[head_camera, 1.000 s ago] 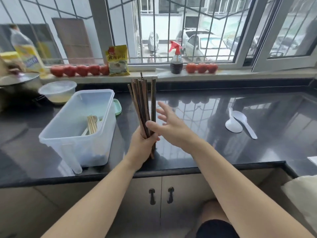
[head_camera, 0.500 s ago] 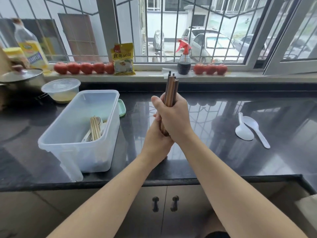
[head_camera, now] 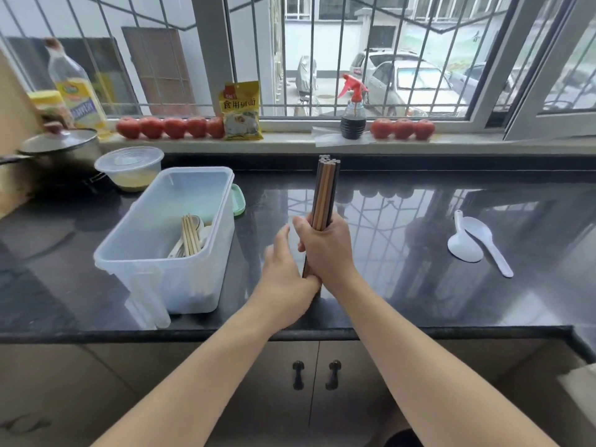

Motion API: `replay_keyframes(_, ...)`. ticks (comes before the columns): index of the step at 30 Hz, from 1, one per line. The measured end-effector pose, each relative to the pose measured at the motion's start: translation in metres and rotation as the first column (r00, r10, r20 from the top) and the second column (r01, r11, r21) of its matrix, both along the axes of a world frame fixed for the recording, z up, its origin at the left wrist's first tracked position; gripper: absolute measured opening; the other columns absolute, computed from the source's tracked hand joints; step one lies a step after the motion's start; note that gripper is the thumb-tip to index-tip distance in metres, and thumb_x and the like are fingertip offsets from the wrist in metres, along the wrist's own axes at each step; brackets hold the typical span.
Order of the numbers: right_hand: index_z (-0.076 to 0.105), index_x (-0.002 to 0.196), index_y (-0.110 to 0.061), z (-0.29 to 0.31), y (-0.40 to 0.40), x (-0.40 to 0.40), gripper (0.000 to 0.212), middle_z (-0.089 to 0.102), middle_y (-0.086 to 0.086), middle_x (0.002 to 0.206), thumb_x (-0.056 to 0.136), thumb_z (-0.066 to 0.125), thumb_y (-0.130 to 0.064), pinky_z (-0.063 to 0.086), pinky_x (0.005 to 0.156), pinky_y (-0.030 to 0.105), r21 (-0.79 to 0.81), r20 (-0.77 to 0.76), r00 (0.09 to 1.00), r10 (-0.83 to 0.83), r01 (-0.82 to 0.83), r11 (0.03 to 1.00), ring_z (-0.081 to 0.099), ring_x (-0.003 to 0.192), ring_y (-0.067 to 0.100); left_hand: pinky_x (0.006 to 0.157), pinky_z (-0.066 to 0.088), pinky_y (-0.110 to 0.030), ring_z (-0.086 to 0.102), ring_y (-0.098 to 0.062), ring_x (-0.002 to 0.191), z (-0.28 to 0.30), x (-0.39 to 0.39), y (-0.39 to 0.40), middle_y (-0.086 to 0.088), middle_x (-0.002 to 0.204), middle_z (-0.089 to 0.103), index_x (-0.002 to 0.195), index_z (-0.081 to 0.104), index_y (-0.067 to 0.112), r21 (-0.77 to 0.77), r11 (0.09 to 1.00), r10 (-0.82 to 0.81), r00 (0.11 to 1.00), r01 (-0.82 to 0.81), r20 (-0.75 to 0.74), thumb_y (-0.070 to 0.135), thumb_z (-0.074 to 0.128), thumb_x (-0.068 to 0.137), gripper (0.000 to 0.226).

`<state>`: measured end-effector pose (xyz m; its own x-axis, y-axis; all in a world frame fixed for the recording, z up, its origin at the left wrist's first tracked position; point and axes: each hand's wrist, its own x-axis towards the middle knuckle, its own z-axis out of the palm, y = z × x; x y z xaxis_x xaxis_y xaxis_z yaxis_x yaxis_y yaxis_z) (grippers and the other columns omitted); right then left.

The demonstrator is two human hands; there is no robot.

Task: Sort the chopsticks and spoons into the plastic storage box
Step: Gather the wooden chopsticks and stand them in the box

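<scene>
Right hand (head_camera: 325, 250) grips the upright bundle of dark brown wooden chopsticks (head_camera: 324, 191) on the black surface (head_camera: 403, 285) (left hand (head_camera: 283, 266) relaxed beside), so a loose grip could scatter them short of the clear plastic storage box (head_camera: 167, 240).

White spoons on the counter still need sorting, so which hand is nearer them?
Right. The right hand grips the chopsticks, left of the spoons; left hand farther left.

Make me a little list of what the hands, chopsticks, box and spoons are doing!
right hand: grips the chopsticks, upright
left hand: fingers loose, beside the bundle's lower end
box: on the counter, holds pale chopsticks and spoons
spoons: two white ones on the counter at right
</scene>
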<state>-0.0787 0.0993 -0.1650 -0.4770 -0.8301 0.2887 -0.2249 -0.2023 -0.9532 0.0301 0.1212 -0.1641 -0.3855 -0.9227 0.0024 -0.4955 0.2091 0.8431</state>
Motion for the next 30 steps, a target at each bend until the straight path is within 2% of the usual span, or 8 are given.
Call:
replay_keyframes(3,0.048,0.08,-0.003,-0.009,-0.001,0.001,0.021,0.05,0.01,0.065,0.089,0.066,-0.011,0.05,0.057,0.039,0.022,0.019,1.0,0.001,-0.002,1.0,0.053,0.056,0.022,0.109,0.028,-0.006,0.039,-0.009,0.138,0.052,0.04,0.029,0.002,0.145,0.045,0.156,0.035,0.02,-0.542,0.832,0.068,0.992,-0.116,-0.107,0.016,0.062,0.095,0.067)
replay_keyframes(6,0.046,0.089,0.006,-0.02,0.002,0.006,0.025,0.049,0.01,0.069,0.09,0.064,-0.011,0.047,0.054,0.034,0.042,0.028,0.999,-0.018,0.017,0.999,0.049,0.059,0.022,0.116,0.035,-0.035,0.05,-0.03,0.132,0.086,0.098,-0.007,-0.013,0.136,0.06,0.138,0.059,0.008,-0.81,0.561,0.337,0.941,-0.171,0.035,0.019,0.052,0.094,0.046)
replay_keyframes(9,0.047,0.091,0.005,-0.03,0.004,0.009,0.023,0.048,0.011,0.07,0.091,0.064,-0.01,0.048,0.055,0.038,0.063,0.022,0.999,-0.029,0.027,0.998,0.049,0.06,0.023,0.112,0.036,-0.046,0.046,-0.043,0.134,0.107,0.162,-0.058,-0.025,0.147,0.051,0.149,0.047,0.006,-0.487,0.784,0.583,0.725,-0.385,0.366,0.023,0.054,0.097,0.054)
replay_keyframes(13,0.045,0.086,0.005,-0.037,0.001,0.007,0.023,0.047,0.01,0.068,0.089,0.063,-0.01,0.045,0.052,0.039,0.115,0.026,0.999,-0.033,0.03,0.993,0.046,0.058,0.024,0.078,0.048,-0.036,0.061,-0.038,0.11,0.091,0.176,-0.067,-0.023,0.127,0.064,0.133,0.057,0.007,-0.007,0.908,0.389,0.835,-0.419,0.389,0.001,0.044,0.101,0.035)
replay_keyframes(21,0.047,0.079,-0.014,0.033,-0.02,0.005,0.011,0.049,0.01,0.068,0.082,0.056,-0.007,0.048,0.051,0.037,0.154,0.064,0.993,-0.096,0.086,0.984,0.052,0.058,0.024,0.079,0.053,-0.038,0.059,-0.022,0.093,0.072,0.142,-0.043,-0.007,0.105,0.065,0.109,0.06,0.026,0.05,0.948,0.293,0.926,-0.314,0.239,0.003,0.04,0.101,0.031)
replay_keyframes(26,0.057,0.089,-0.008,0.126,-0.025,0.025,0.007,0.049,0.006,0.065,0.086,0.059,-0.002,0.051,0.054,0.032,0.092,0.154,0.983,0.104,-0.119,0.989,0.05,0.052,0.019,0.106,0.042,-0.039,0.055,-0.018,0.118,0.077,0.122,-0.041,0.003,0.147,0.048,0.153,0.038,0.022,-0.016,0.96,0.274,0.919,-0.281,0.284,0.026,0.044,0.108,0.046)
replay_keyframes(28,0.06,0.095,-0.007,0.144,-0.025,0.042,0.009,0.05,0.006,0.067,0.087,0.061,-0.002,0.052,0.053,0.029,0.135,0.145,0.961,0.237,-0.256,0.957,0.051,0.055,0.017,0.118,0.029,-0.036,0.038,-0.019,0.147,0.09,0.113,-0.038,-0.001,0.164,0.033,0.161,0.026,0.016,-0.155,0.927,0.356,0.931,-0.341,0.08,0.043,0.045,0.108,0.063)
replay_keyframes(30,0.063,0.095,-0.006,0.148,-0.027,0.067,0.008,0.052,0.006,0.067,0.087,0.063,-0.005,0.053,0.054,0.03,0.162,0.058,0.942,0.331,-0.336,0.928,0.053,0.055,0.017,0.118,0.035,-0.036,0.047,-0.015,0.141,0.112,0.106,-0.036,0.003,0.153,0.052,0.151,0.046,0.021,-0.072,0.955,0.248,0.906,-0.288,-0.343,0.051,0.05,0.105,0.055)
